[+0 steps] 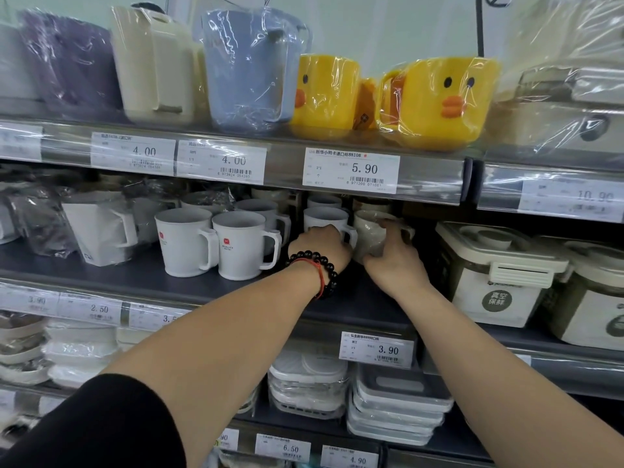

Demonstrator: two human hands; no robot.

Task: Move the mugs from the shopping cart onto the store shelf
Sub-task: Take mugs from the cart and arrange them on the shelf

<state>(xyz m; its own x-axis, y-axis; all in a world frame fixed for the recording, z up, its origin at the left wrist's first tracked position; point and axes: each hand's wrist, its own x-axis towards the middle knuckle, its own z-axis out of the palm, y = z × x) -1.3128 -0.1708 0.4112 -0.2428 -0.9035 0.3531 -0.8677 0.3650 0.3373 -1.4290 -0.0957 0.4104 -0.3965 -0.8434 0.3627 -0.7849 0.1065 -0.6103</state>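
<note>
You are reaching deep onto the middle store shelf [141, 275], where the open patch of its surface lies between the two white mugs near the front edge [216, 244] and the lidded storage boxes [496, 275] toward the right end. Your left hand [320, 244] wraps over a white mug [324, 219], probably nudging it into line behind the others. Your right hand [395, 255] clasps a wrapped pale mug [369, 231] just beside it, probably setting it down upright.

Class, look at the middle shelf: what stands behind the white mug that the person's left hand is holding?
Behind the white mug held by the left hand, another white mug's rim shows. Its body is hidden by the front mug, and the shelf's dark depth conceals anything further back.
</note>
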